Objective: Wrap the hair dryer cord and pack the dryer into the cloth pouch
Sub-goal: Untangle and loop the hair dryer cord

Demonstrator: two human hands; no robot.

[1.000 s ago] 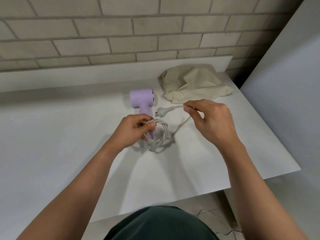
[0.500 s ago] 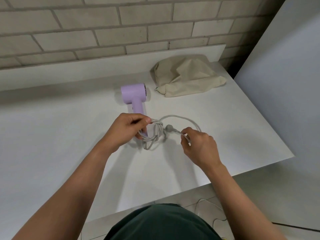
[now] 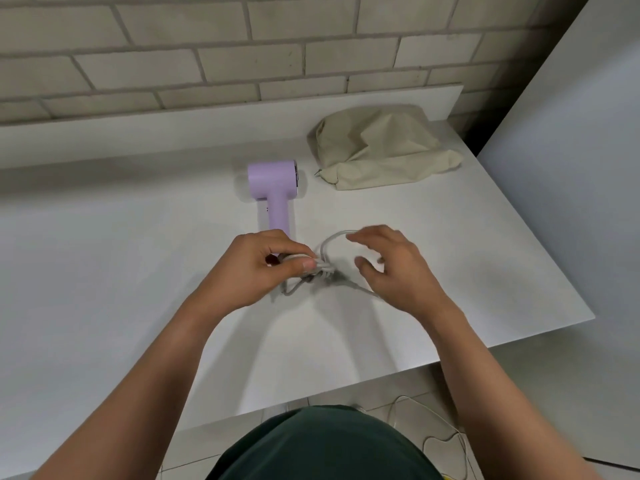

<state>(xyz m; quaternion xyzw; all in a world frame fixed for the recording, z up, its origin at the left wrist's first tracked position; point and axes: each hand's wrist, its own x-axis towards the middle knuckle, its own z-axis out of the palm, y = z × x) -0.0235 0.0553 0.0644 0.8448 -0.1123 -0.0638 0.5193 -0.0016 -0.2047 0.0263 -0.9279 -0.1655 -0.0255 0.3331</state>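
Observation:
The lilac hair dryer (image 3: 273,183) lies flat on the white table (image 3: 104,271), handle toward me. My left hand (image 3: 263,268) pinches the coiled grey cord (image 3: 323,268) at the foot of the handle. One loose loop of cord arcs up to the right of the bundle. My right hand (image 3: 391,271) hovers just right of that loop with fingers spread and blurred. A strand of cord runs under its palm, and I cannot tell whether it grips it. The beige cloth pouch (image 3: 381,150) lies crumpled at the back right, apart from both hands.
A brick wall (image 3: 242,46) rises behind a low white ledge (image 3: 138,133) at the table's back. A white panel (image 3: 571,168) stands to the right of the table. The table's right front edge is close to my right forearm. Thin cables (image 3: 436,434) lie on the floor.
My right hand brought the plug end from up near the pouch down to the bundle, then rose beside the loop with its fingers spread. My left hand kept its pinch on the coil.

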